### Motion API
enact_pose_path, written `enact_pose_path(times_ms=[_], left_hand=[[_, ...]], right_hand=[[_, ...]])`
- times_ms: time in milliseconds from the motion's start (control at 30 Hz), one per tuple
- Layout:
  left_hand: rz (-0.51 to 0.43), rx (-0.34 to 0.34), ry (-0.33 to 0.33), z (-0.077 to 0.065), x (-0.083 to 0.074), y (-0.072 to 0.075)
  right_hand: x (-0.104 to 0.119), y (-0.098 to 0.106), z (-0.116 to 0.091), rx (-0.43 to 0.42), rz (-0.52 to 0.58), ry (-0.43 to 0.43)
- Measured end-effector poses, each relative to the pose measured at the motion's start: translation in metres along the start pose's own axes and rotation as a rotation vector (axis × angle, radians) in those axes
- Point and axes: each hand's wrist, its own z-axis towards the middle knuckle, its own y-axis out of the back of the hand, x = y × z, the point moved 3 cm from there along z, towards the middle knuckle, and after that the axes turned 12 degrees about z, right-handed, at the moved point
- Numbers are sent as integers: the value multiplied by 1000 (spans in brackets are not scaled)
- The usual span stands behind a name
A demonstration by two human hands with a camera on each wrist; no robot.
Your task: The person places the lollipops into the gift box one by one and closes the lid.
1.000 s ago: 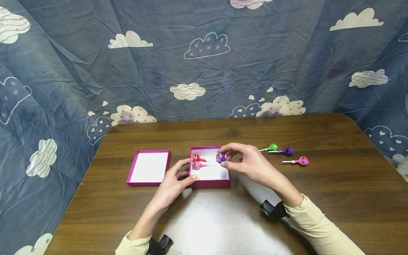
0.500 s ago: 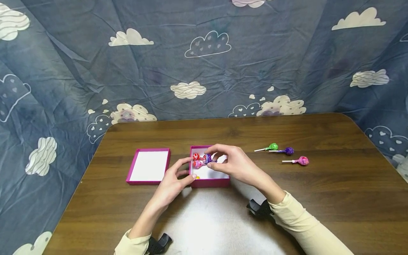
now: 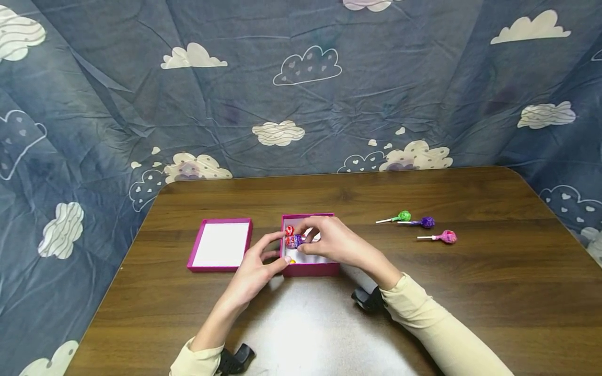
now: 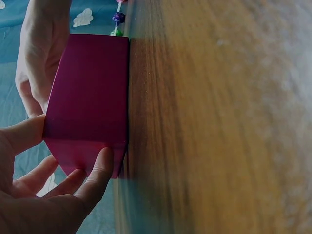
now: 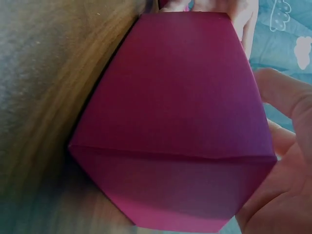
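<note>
My left hand (image 3: 252, 271) grips the left side of a magenta box (image 3: 311, 269), its thumb near the front corner and fingers against the side wall. Inside, my right hand (image 3: 337, 243) pinches a purple lollipop (image 3: 293, 241) near the left wall. Just beyond it lies a red lollipop (image 3: 289, 230). A bit of yellow (image 3: 292, 261) shows in the front left corner, mostly hidden by my left thumb. The pink lollipop in the box is covered by the purple one. Both wrist views show the box's outer walls (image 4: 92, 87), with its inside hidden.
A magenta lid (image 3: 221, 245) with a white inside lies left of the box. On the wooden table (image 3: 494, 292) to the right are a green lollipop (image 3: 403, 216), another purple lollipop (image 3: 426, 222) and a pink lollipop (image 3: 448, 237). A cloud-patterned cloth (image 3: 376, 94) hangs behind.
My right hand has moved left across the box with the purple lollipop, from its right part to the left wall, over the pink one. My left hand has stayed on the box.
</note>
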Motion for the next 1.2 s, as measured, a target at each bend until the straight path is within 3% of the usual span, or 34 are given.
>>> enact_pose_path(times_ms=[300,667,1200], left_hand=[[-9,2,16,-3,-2,0],[7,-2,16,-2,-1,1],[8,-8,23,-2,0,1]], right_hand=[[-1,-12,13,120,-147,-30],[-4,-23,18,129,-303,1],[-5,-24,19,119,-307,33]])
